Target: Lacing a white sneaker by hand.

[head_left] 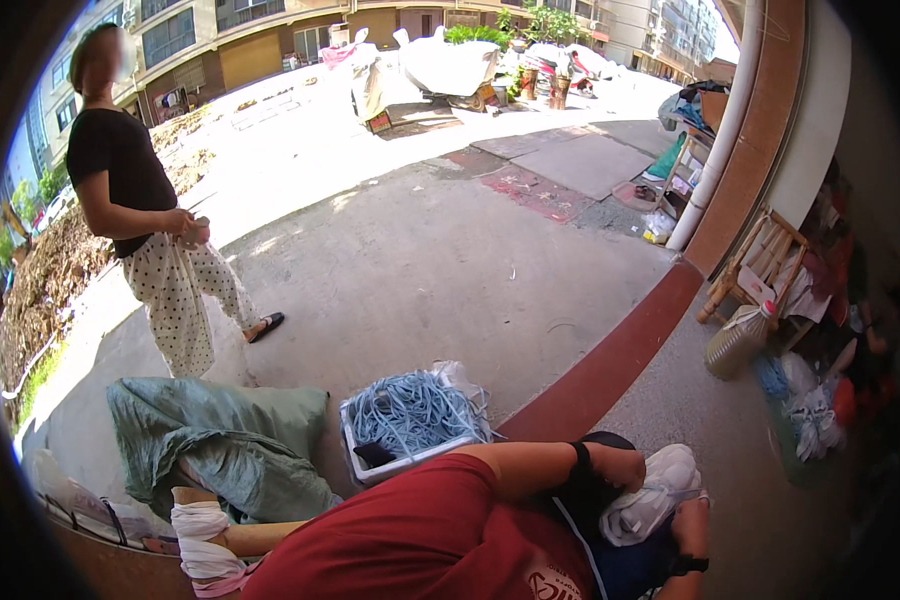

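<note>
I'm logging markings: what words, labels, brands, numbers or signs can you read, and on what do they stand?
Red shirt: white print on its front, partly cut off by the lower edge; I don't copy printed words.
Red box-like thing below the pale cover: any marks too small to read.
White bundle at the left hand and right hand: no legible text.
</note>
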Action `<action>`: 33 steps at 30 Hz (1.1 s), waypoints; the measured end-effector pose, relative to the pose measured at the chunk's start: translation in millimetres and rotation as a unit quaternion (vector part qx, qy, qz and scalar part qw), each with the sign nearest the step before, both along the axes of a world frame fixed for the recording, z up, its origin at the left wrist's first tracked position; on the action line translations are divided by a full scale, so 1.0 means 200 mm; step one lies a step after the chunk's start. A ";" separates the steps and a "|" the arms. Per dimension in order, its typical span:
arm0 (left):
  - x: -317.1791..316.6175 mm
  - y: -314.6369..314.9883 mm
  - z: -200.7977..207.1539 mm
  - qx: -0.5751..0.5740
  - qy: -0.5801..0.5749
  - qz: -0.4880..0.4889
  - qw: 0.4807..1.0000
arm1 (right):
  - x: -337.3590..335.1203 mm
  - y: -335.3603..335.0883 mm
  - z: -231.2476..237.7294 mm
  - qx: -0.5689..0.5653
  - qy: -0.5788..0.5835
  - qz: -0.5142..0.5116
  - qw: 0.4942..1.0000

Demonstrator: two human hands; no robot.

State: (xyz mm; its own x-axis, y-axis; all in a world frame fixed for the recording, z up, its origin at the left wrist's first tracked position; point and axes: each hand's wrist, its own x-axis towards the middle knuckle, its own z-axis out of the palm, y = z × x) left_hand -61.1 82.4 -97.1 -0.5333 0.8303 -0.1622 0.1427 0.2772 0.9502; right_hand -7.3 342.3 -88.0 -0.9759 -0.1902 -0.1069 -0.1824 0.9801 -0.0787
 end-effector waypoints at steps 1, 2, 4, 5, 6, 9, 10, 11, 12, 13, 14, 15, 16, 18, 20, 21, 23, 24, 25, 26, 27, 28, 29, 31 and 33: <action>0.00 0.03 -0.01 0.010 0.003 0.018 1.000 | 0.00 0.01 -0.04 -0.012 0.065 -0.005 0.998; 0.01 0.07 -0.03 0.020 0.005 0.037 0.999 | 0.00 0.02 -0.07 -0.024 0.130 -0.010 0.991; 0.00 0.13 -0.11 0.026 0.003 0.041 0.999 | -0.01 0.01 -0.08 -0.073 0.178 -0.027 0.981; -0.02 0.15 -0.14 0.037 -0.005 0.040 0.998 | 0.00 0.00 -0.09 -0.080 0.186 -0.026 0.979; -0.03 0.16 -0.17 0.032 0.002 0.045 0.998 | 0.00 -0.02 -0.09 -0.105 0.202 -0.045 0.973; -0.03 0.19 -0.20 0.136 0.247 0.024 0.959 | -0.01 -0.05 -0.07 -0.144 0.219 -0.075 0.962; -0.03 0.20 -0.21 0.137 0.264 0.047 0.954 | -0.01 -0.06 -0.05 -0.160 0.222 -0.088 0.958; -0.01 0.22 -0.20 0.139 0.278 0.061 0.948 | 0.01 -0.07 -0.03 -0.177 0.225 -0.109 0.952; 0.00 0.23 -0.19 0.137 0.278 0.053 0.949 | 0.01 -0.05 -0.05 -0.180 0.227 -0.117 0.950; 0.02 0.24 -0.18 0.114 0.295 0.058 0.947 | 0.00 -0.03 -0.07 -0.228 0.179 -0.126 0.949; 0.03 0.25 -0.17 0.093 0.311 0.067 0.943 | -0.01 -0.01 -0.10 -0.274 0.130 -0.130 0.944; 0.04 0.28 -0.18 0.094 0.309 0.062 0.944 | 0.00 0.00 -0.12 -0.274 0.129 -0.136 0.943; 0.05 0.30 -0.19 0.056 0.306 0.063 0.948 | 0.01 0.00 -0.14 -0.356 0.100 -0.127 0.921; 0.05 0.32 -0.21 0.016 0.379 0.023 0.925 | 0.09 -0.03 -0.09 -0.485 0.012 -0.164 0.859; 0.04 0.29 -0.18 0.080 0.356 0.026 0.931 | 0.10 -0.05 -0.11 -0.636 -0.034 -0.197 0.745; 0.06 0.31 -0.17 0.062 0.368 0.024 0.927 | 0.13 -0.05 -0.13 -0.686 -0.033 -0.234 0.688; 0.03 0.25 -0.15 0.084 0.253 0.073 0.961 | 0.06 -0.11 -0.10 -0.695 -0.017 -0.221 0.684; 0.02 0.24 -0.18 0.084 0.263 0.106 0.955 | 0.02 -0.15 -0.14 -0.713 0.016 -0.200 0.671; 0.02 0.24 -0.14 0.054 0.248 0.102 0.962 | -0.01 -0.14 -0.19 -0.712 0.048 -0.199 0.671; 0.00 0.20 -0.17 0.097 0.297 0.130 0.941 | -0.03 -0.19 -0.18 -0.700 0.067 -0.183 0.687; 0.00 0.21 -0.15 0.095 0.249 0.148 0.952 | -0.04 -0.19 -0.21 -0.703 0.081 -0.201 0.678; 0.00 0.21 -0.17 0.108 0.221 0.145 0.958 | -0.05 -0.21 -0.22 -0.722 0.083 -0.216 0.652; -0.02 0.21 -0.18 0.120 0.200 0.148 0.961 | -0.05 -0.22 -0.21 -0.721 0.097 -0.221 0.649; -0.03 0.24 -0.19 0.142 0.157 0.146 0.966 | -0.04 -0.20 -0.21 -0.707 0.123 -0.249 0.650; -0.02 0.25 -0.19 0.162 0.138 0.142 0.967 | -0.03 -0.19 -0.22 -0.707 0.165 -0.243 0.644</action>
